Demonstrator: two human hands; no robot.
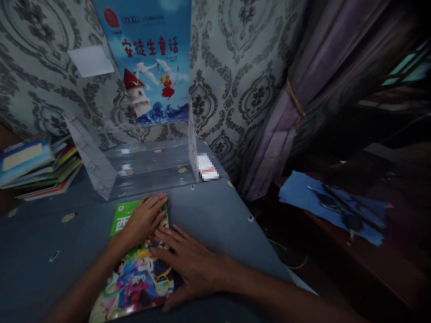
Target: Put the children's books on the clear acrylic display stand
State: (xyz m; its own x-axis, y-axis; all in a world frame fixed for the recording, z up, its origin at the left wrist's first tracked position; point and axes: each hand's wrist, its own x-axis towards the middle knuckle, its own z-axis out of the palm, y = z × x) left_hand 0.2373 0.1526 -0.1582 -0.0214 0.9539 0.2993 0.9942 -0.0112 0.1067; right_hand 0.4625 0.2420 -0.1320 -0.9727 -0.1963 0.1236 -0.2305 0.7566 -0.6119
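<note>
A green picture book (138,287) with colourful cartoon figures on its cover lies closed on the grey-blue cloth. My left hand (143,220) rests flat across the upper part of the cover, hiding some of its title. Spread over the book's right edge is my right hand (191,258), its fingertips on the cover and the thumb reaching down near the lower right side. Beyond the book stands a clear plastic rack (151,157) with tiers. On its top level a blue book (155,67) stands upright, its cover showing a lighthouse and waves.
A stack of books (40,166) sits on the left. Right of the rack lies a small white item (207,167), blurred out. A tied curtain (269,148) hangs at the right, near a blue cloth (303,197) with dark tools. A white card (90,62) is at the patterned wall.
</note>
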